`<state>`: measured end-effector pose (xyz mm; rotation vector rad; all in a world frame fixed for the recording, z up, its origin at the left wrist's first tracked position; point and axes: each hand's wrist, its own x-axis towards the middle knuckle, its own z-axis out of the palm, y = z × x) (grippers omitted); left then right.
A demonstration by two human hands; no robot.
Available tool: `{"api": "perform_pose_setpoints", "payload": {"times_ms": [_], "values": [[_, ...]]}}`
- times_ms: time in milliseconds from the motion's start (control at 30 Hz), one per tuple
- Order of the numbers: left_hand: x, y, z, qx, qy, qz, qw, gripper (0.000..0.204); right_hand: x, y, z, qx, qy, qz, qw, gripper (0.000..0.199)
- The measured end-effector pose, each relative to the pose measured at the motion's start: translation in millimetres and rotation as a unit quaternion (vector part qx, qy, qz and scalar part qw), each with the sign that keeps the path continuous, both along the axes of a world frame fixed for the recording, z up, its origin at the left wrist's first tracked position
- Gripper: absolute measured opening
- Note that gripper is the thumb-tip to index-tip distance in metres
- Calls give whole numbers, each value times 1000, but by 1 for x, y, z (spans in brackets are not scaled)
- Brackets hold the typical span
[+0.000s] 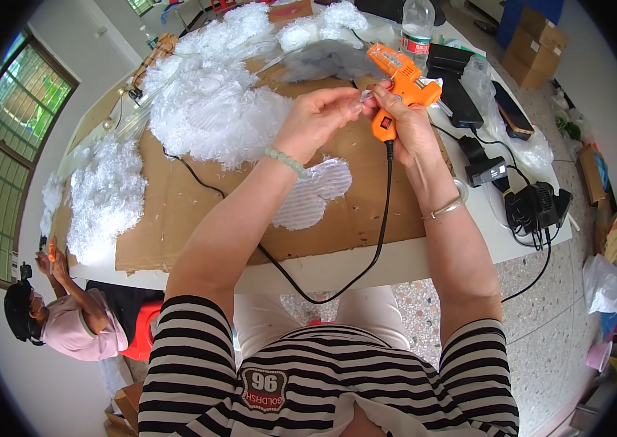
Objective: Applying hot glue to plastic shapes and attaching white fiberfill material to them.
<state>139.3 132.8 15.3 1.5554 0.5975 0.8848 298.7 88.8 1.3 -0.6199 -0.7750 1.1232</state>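
Note:
An orange hot glue gun (419, 89) is gripped in my right hand (409, 125), its black cord (387, 197) hanging down and looping over the table's front edge. My left hand (319, 120) is raised beside it, thumb and fingers pinched together. At those fingertips shows a small whitish piece (365, 95), too small to make out. Both hands are above a brown cardboard sheet (170, 226). Below my left forearm lies a flat white cloud-shaped piece with faint ridges (315, 193). Left of my hands spreads a large mass of fluffy white strands (210, 109).
More white fluff (108, 193) covers the left end. At the back right stands a clear plastic bottle (417, 33). Black adapters and cables (538, 207), a phone (512, 109) and clear plastic (483, 80) crowd the right side. Another person (79, 320) works at the left.

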Motion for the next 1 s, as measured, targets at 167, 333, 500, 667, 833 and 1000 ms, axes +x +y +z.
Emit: {"api": "perform_pose_setpoints", "payload": {"times_ms": [167, 333, 500, 667, 833, 1000], "values": [[-1, -3, 4, -50, -38, -4, 998, 39, -4, -2, 1, 2, 12, -3, 1000, 15], [2, -9, 7, -50, -45, -15, 998, 40, -3, -5, 2, -7, 2, 8, 1000, 18], [-2, -6, 7, -25, -24, -25, 999, 44, -2, -3, 2, -5, -10, 15, 1000, 13], [-18, -3, 14, -29, 31, 31, 999, 38, 5, 2, -2, -14, -4, 7, 1000, 15], [-43, -2, 10, -84, 64, 89, 990, 36, 13, 8, -7, -17, -8, -18, 1000, 15], [-50, -15, 5, -88, -1, 88, 992, 23, 12, 7, -10, -22, -13, 1, 1000, 15]]}}
